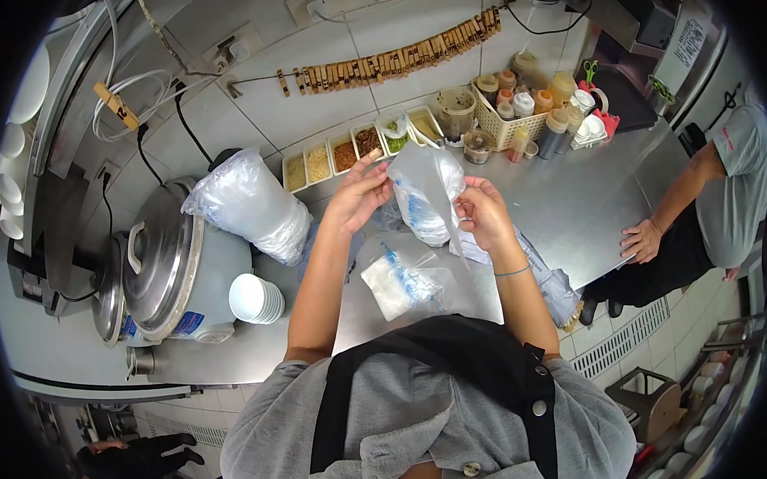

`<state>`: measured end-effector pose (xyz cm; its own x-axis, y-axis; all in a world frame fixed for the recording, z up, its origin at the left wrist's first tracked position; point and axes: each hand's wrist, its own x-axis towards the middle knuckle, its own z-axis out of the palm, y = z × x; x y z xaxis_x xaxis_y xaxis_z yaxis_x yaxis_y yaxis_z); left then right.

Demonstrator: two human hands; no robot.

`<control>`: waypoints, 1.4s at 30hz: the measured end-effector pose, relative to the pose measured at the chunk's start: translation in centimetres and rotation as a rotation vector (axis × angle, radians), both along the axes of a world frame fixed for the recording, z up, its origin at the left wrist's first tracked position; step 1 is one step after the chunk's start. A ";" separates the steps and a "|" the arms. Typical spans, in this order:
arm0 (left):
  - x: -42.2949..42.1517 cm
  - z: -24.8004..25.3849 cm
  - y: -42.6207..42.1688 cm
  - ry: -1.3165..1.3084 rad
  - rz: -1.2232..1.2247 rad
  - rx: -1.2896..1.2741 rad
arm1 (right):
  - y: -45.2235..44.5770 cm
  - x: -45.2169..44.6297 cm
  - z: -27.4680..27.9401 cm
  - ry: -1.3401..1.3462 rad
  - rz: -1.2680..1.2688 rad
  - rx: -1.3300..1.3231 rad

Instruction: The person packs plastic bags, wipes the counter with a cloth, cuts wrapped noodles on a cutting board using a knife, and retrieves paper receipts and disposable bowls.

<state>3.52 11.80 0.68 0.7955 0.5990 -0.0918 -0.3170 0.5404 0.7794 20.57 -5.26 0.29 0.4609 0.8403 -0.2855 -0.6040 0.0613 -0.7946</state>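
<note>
Both my hands are raised over the steel counter around a translucent plastic bag (426, 169). My right hand (483, 211) pinches the bag's right edge. My left hand (360, 192) is at the bag's left side, its fingers curled at the edge; the exact contact there is hard to make out. Beneath the bag, a clear bag with blue print (426, 216) shows partly. Nearer to me on the counter lies a flat white packet with blue print (393, 286). A large bag of white stacked items (256, 205) stands left of my left hand.
Condiment trays (344, 154) line the wall, beside a basket of sauce bottles (523, 118). At the left are a lidded steel pot (158, 270) and stacked white cups (256, 299). A co-worker's hand (642, 241) rests on the counter's right edge (619, 265).
</note>
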 end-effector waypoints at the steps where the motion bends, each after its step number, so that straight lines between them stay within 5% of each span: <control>1: 0.0 0.1 0.1 0.003 0.003 -0.003 | 0.1 -0.1 0.1 0.003 0.003 -0.003; 13: 1.7 -0.5 -0.5 0.224 0.227 0.183 | 1.2 -0.9 -1.2 -0.336 -0.141 -0.045; 22: 2.0 -3.6 0.1 0.345 0.238 0.312 | 1.6 -0.6 -2.3 -0.520 -0.159 -0.062; 24: 2.1 -4.8 0.6 0.568 0.150 0.344 | 1.9 -0.8 -2.4 -0.531 -0.150 -0.018; 30: 2.3 -5.2 -0.1 0.537 0.052 0.296 | 2.7 -1.1 -3.5 -0.783 -0.228 -0.001; 34: 2.0 -3.5 -1.3 0.605 0.184 0.542 | 1.9 -1.3 -3.1 -0.619 -0.259 0.047; 37: 1.1 -3.1 -1.4 0.516 0.225 0.489 | 0.8 -1.3 -2.8 -0.516 -0.295 0.055; 39: 0.3 -2.0 -2.3 0.398 0.214 0.246 | -0.6 -1.2 -1.6 -0.256 0.032 -0.069; 42: -0.2 -1.1 -2.8 0.435 0.082 0.152 | -0.5 -2.5 -1.0 -0.294 -0.044 -0.086</control>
<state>3.32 9.01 -0.47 0.6520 0.6908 -0.3126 0.0195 0.3968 0.9177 18.12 -5.77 -0.74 0.5697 0.7962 -0.2037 -0.3456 0.0072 -0.9383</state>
